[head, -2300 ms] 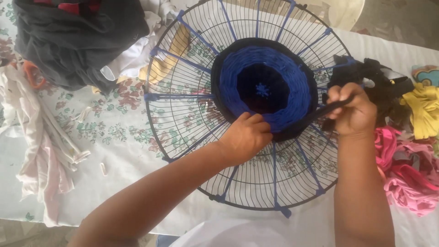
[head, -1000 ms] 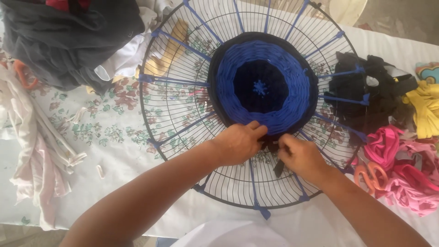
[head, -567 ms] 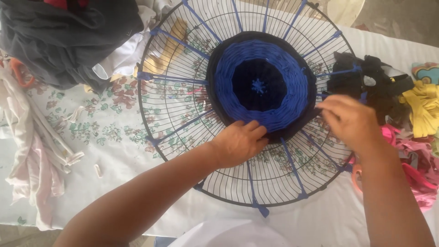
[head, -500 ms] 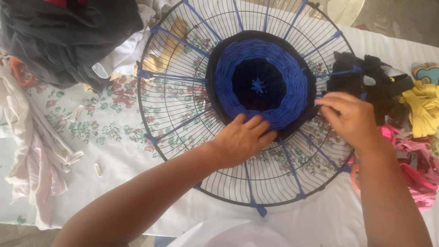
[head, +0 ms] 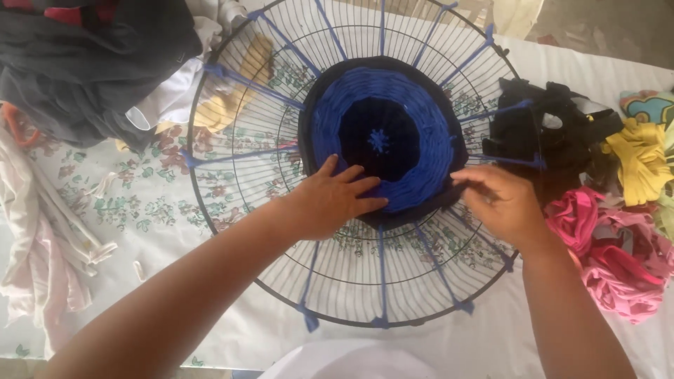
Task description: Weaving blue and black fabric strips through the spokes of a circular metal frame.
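While both forearms reach in from the bottom edge, the person's body is out of view apart from a pale patch of clothing at the lower edge; the top rim of the wire fan guard (head: 232, 231) is cut off, and part of the flowered tablecloth (head: 140, 210) shows only through its wires. On the guard, which lies flat on the cloth, sits a round woven mat (head: 414, 140) at the centre, blue rings around a dark middle with a dark outer band, strung on blue spokes. Left hand (head: 330, 200) lies flat, fingers spread, pressing the mat's lower left edge; right hand (head: 502, 203) pinches at the mat's dark right edge, though what its fingertips hold is hard to make out. Black strips (head: 540, 133), yellow strips (head: 639, 158) and pink strips (head: 611, 260) lie heaped to the right; dark clothes (head: 84, 63) are piled top left.
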